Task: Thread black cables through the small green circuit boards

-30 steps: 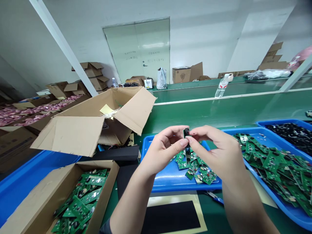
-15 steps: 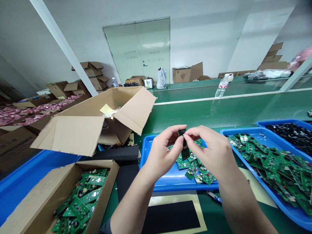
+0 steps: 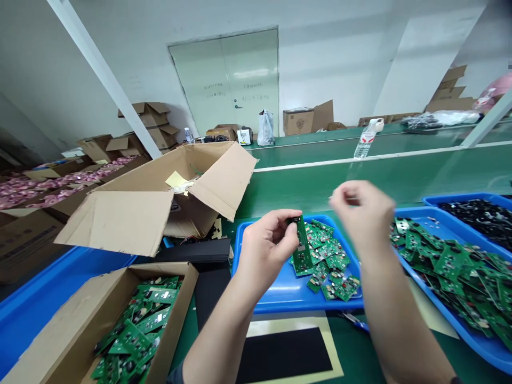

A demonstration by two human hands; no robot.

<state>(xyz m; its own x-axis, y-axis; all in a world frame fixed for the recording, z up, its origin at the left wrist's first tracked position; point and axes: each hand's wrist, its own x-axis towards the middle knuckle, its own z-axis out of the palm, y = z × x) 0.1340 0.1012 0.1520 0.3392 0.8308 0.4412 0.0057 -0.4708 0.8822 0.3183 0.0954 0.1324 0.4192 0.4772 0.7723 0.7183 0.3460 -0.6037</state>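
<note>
The left hand (image 3: pixel 266 250) pinches a green circuit board (image 3: pixel 301 249) upright above the middle blue tray (image 3: pixel 276 292). The right hand (image 3: pixel 364 213) hangs blurred over that tray's far right corner, and I cannot tell whether it grips anything.

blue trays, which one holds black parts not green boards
The far-right tray: black parts fill it, while the two trays left of it hold green circuit boards.

Single head-worn view, forward and down, close over the green workbench (image 3: pixel 360 186).
</note>
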